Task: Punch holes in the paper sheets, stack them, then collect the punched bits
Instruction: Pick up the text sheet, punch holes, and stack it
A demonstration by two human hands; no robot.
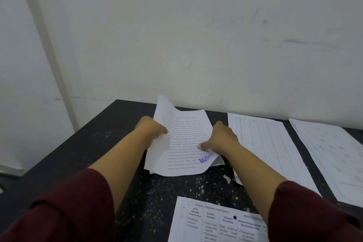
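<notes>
A printed text sheet [183,143] with a purple stamp at its lower right is held up off the dark table [88,143], curled, near the far edge. My left hand [152,128] pinches its left edge, thumb on top. My right hand [222,137] grips its right edge, thumb pressed on the page. More white paper [155,155] lies under and behind it. No hole punch is in sight.
A sheet with a lined table [269,143] lies to the right, and another pale sheet [334,153] lies further right. A printed table sheet [216,222] with one punched hole sits at the near edge. White specks dot the tabletop. A wall stands close behind.
</notes>
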